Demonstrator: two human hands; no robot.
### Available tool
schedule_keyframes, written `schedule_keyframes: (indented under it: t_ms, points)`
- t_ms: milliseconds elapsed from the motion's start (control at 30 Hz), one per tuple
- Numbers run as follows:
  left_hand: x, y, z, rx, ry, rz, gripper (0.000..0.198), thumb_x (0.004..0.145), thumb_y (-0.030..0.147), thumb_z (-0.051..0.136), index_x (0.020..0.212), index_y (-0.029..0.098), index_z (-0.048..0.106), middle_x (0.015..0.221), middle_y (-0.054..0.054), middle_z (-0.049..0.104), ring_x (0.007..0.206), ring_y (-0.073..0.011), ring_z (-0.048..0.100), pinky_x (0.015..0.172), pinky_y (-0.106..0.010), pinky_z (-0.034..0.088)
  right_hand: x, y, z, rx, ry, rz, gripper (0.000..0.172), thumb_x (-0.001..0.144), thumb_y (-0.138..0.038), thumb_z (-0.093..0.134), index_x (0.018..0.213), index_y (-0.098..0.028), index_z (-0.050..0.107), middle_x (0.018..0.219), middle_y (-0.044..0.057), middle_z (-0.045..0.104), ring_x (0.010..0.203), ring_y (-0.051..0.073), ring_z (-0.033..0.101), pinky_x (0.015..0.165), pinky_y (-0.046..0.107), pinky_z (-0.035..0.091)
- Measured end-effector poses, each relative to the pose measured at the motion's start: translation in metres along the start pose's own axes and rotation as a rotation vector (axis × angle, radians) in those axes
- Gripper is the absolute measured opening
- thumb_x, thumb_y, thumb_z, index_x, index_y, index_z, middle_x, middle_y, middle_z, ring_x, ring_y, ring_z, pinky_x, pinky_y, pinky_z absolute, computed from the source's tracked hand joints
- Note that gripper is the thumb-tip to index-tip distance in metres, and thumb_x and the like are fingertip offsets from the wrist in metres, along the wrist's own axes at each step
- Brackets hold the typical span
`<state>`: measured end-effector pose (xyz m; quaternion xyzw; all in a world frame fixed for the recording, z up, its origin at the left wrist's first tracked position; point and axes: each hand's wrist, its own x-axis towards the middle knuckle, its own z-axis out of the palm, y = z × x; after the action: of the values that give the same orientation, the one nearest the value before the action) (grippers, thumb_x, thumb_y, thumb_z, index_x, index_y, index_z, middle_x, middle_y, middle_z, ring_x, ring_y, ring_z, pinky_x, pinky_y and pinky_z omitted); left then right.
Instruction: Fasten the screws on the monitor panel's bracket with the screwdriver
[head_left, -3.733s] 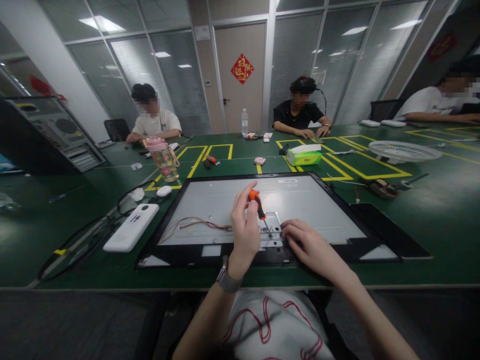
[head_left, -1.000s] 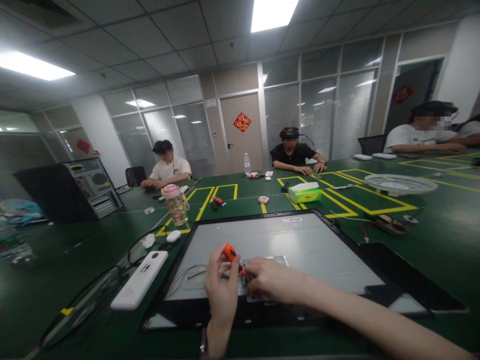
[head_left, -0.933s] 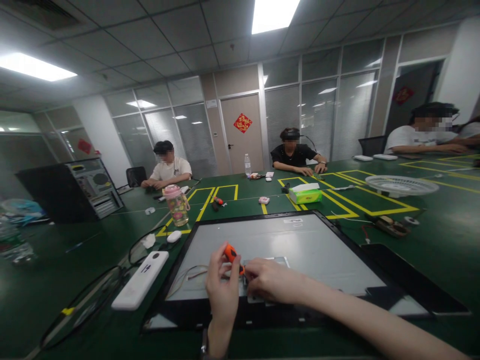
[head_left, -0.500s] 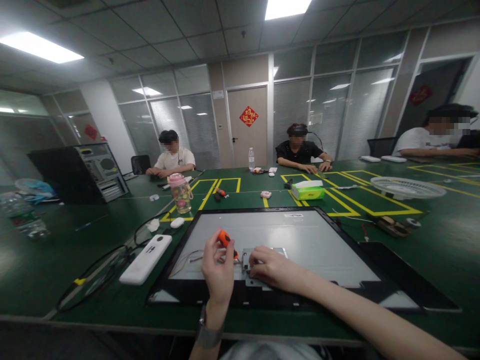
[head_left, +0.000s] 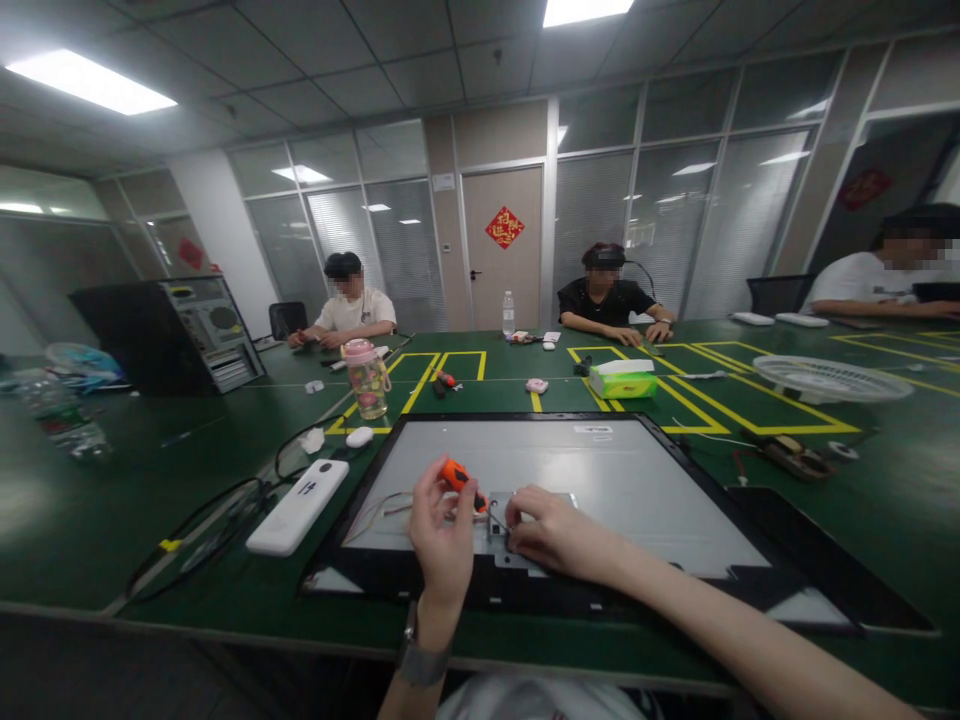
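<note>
A flat screen panel point(head_left: 465, 455) with a black frame lies on the table in front of me. My left hand point(head_left: 442, 530) is closed round the handle of an orange and black screwdriver point(head_left: 459, 478). Its thin shaft slants down to the right, toward the fingers of my right hand. A small metal bracket point(head_left: 497, 530) is on the panel, partly covered by my right hand point(head_left: 551, 530). The curled fingertips of that hand are close together at the bracket; what they pinch is hidden. Thin wires point(head_left: 382, 505) run left from the bracket area.
Left of the panel are a white power bank point(head_left: 298, 507), black cables point(head_left: 225, 490) and a pink-lidded bottle point(head_left: 366, 380). Behind it stands a green tissue pack point(head_left: 622, 380). A dark slab point(head_left: 832, 555) and a white fan grille point(head_left: 829, 378) are on the right. Several people sit around the table.
The screwdriver has tipped lower, its shaft now reaching toward my right fingertips. My right hand stays at the bracket. The whole view has shifted slightly.
</note>
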<state>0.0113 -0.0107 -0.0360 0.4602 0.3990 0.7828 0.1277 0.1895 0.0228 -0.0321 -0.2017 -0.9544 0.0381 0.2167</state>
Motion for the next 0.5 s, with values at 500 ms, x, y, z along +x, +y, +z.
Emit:
schedule_keyframes:
  t_ms: [500]
  points:
    - [-0.0025, -0.0018, -0.0020, 0.024, 0.016, 0.000, 0.041, 0.080, 0.039, 0.075, 0.112, 0.015, 0.064, 0.095, -0.010, 0.069, 0.068, -0.0167, 0.072, 0.056, -0.026, 0.061, -0.0014, 0.0022, 0.0046, -0.091, 0.021, -0.043, 0.012, 0.088, -0.012, 0.060, 0.086, -0.019, 0.071, 0.093, 0.008, 0.062, 0.087, 0.021, 0.054, 0.077, 0.032, 0.043]
